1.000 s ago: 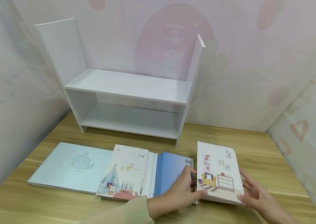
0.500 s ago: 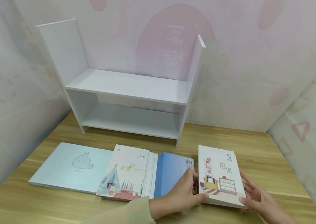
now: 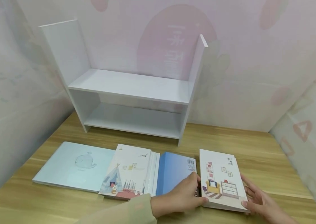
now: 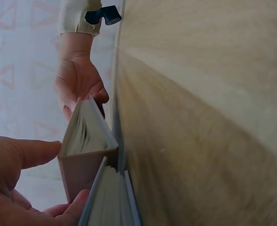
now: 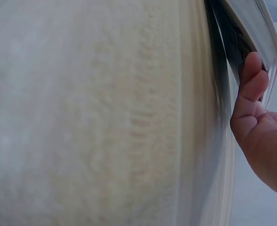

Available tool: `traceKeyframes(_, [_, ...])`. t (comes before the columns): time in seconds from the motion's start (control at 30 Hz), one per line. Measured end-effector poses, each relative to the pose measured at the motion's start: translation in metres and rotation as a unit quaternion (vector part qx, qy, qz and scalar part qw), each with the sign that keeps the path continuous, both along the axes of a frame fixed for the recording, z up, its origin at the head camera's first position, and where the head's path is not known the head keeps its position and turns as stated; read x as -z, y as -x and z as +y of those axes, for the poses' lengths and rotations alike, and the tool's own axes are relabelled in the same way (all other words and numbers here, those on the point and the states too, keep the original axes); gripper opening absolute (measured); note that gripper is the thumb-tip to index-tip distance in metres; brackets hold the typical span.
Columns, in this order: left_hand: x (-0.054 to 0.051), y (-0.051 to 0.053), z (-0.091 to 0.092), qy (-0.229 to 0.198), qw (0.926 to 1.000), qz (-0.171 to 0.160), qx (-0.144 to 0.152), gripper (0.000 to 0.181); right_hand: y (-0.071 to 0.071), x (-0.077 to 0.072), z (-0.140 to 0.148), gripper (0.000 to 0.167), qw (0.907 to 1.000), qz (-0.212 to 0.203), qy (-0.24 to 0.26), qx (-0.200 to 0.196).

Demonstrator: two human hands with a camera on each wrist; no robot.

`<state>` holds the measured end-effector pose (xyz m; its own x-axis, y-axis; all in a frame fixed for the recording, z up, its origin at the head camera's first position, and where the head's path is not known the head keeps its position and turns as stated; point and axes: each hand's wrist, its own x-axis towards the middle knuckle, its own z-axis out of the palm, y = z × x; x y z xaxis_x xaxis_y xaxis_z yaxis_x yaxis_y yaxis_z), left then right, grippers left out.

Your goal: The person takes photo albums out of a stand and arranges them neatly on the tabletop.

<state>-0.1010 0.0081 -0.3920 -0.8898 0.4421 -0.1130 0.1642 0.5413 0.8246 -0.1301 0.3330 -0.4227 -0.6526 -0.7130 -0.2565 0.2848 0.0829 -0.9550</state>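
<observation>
A white book point(image 3: 222, 179) has an armchair and a chest of drawers drawn on its cover, and both hands hold it in the head view. My left hand point(image 3: 184, 194) holds its left side, thumb at the top edge of the spine point(image 4: 84, 172), other fingers lower down. My right hand point(image 3: 258, 200) grips the opposite side, thumb on the cover and fingers curled beneath, as the right wrist view shows. Its pages fan apart slightly in the left wrist view. Just left of it lies a blue book point(image 3: 174, 171), partly covered by my left hand.
Farther left lie a white book with a tent drawing point(image 3: 128, 171), on top of other pale books, and a light blue whale book point(image 3: 73, 166). Behind them stands a white two-tier shelf point(image 3: 132, 87) on the wooden table point(image 3: 275, 161), close to the back wall.
The held white book has come slightly nearer to me and lower, both hands moving with it. The head view has shifted a little. The other books and the shelf stay put.
</observation>
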Motion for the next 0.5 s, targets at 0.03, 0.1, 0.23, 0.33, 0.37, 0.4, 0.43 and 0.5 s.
traceKeyframes(0.03, [-0.0004, 0.0002, 0.0002, 0.019, 0.9998, 0.007, 0.007, 0.050, -0.0009, 0.0005, 0.0008, 0.087, 1.0000, -0.001, -0.006, 0.002])
traceKeyframes(0.1, [-0.0013, 0.0004, -0.0002, 0.045, 0.9986, 0.016, 0.021, 0.051, -0.0021, 0.0020, 0.0011, 0.086, 0.9999, 0.000, -0.012, 0.002])
traceKeyframes(0.23, [-0.0030, 0.0006, -0.0026, 0.073, 0.9965, 0.025, 0.034, 0.052, -0.0016, 0.0044, -0.0010, 0.086, 0.9999, 0.007, -0.013, -0.001])
traceKeyframes(0.33, [-0.0047, 0.0009, -0.0041, 0.079, 0.9958, 0.032, 0.033, 0.052, -0.0006, 0.0054, -0.0021, 0.085, 0.9996, 0.025, -0.013, -0.002])
traceKeyframes(0.37, [-0.0051, 0.0010, -0.0044, 0.080, 0.9956, 0.035, 0.035, 0.052, -0.0002, 0.0056, -0.0021, 0.085, 0.9994, 0.029, -0.015, -0.001])
traceKeyframes(0.4, [-0.0051, 0.0009, -0.0044, 0.081, 0.9953, 0.037, 0.037, 0.052, -0.0001, 0.0055, -0.0020, 0.085, 0.9993, 0.033, -0.020, 0.001])
traceKeyframes(0.43, [-0.0053, 0.0008, -0.0043, 0.081, 0.9952, 0.037, 0.041, 0.052, 0.0002, 0.0049, -0.0020, 0.084, 0.9989, 0.036, -0.031, 0.002])
traceKeyframes(0.5, [-0.0045, 0.0002, -0.0036, 0.081, 0.9948, 0.038, 0.049, 0.052, 0.0004, 0.0032, -0.0013, 0.080, 0.9977, 0.042, -0.054, 0.005])
